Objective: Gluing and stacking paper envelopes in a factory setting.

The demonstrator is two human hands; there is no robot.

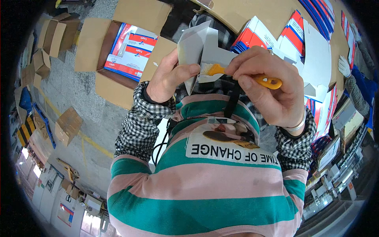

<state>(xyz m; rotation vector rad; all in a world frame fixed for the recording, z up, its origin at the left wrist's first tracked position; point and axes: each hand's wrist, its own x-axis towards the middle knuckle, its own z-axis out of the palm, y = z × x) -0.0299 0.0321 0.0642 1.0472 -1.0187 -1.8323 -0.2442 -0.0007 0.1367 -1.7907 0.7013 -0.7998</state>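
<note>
A: Close in front of the chest, what do the hands have?

B: Left hand [167,77] pinches a folded white card piece [201,51], fingers [185,70] closed on its lower left edge. Right hand [272,89] closed around an orange-handled tool [264,81]; its tip lies against the card's lower flap, just beside the left thumb.

A: Where is the card piece?

B: Held up between both hands, above the striped green-and-pink jumper [205,189], clear of any surface.

A: Surroundings?

B: Open cardboard carton [118,47] of red, white and blue flat packs on the floor, left. Stacks of similar flat packs [292,37] on the worktop [252,12], right. Another person's gloved hand [344,65] at the far right edge.
</note>
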